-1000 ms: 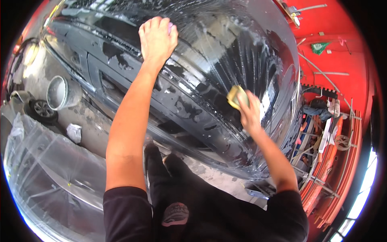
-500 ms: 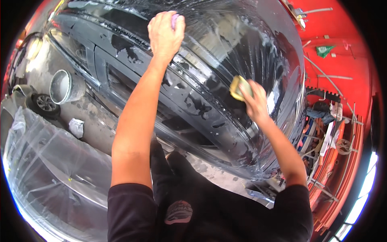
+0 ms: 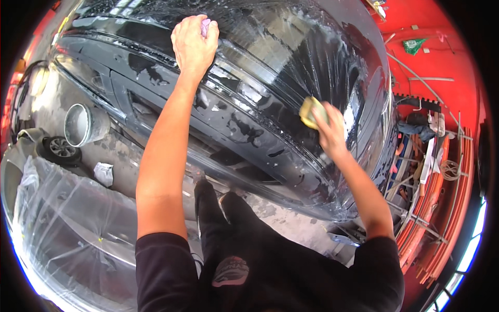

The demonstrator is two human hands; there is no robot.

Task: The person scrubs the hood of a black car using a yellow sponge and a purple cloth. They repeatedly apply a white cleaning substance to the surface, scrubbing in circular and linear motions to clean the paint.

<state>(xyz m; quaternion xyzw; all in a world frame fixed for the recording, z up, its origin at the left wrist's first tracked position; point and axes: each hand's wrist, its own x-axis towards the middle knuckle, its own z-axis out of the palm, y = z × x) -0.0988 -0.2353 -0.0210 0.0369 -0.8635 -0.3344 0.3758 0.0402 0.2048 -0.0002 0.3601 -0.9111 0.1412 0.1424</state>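
Note:
A dark car [image 3: 171,104], wet and streaked with whitish film, lies before me; its roof and side show. My left hand [image 3: 195,47] is closed around a small purple-pink piece [image 3: 206,25], mostly hidden by the fingers, so I cannot tell its kind; the hand rests at the upper middle of the roof. Lower and to the right, my right hand [image 3: 331,132] grips a yellow sponge [image 3: 307,112], slightly blurred, held against the roof near its right end. Dull wet patches and glossy streaks surround both hands.
A grey bucket [image 3: 86,125] with whitish contents stands on the floor at left. Near it are a wheel [image 3: 60,149], a crumpled white bag [image 3: 103,173] and a plastic-covered car panel [image 3: 78,218]. Along the red wall [image 3: 436,62] at right, a rack [image 3: 442,208] holds orange-red pipes and clutter.
The view has shifted a little, so the car sits farther left in it. My left hand appears farther left with its purple piece. My right hand and sponge have slid slightly right along the roof.

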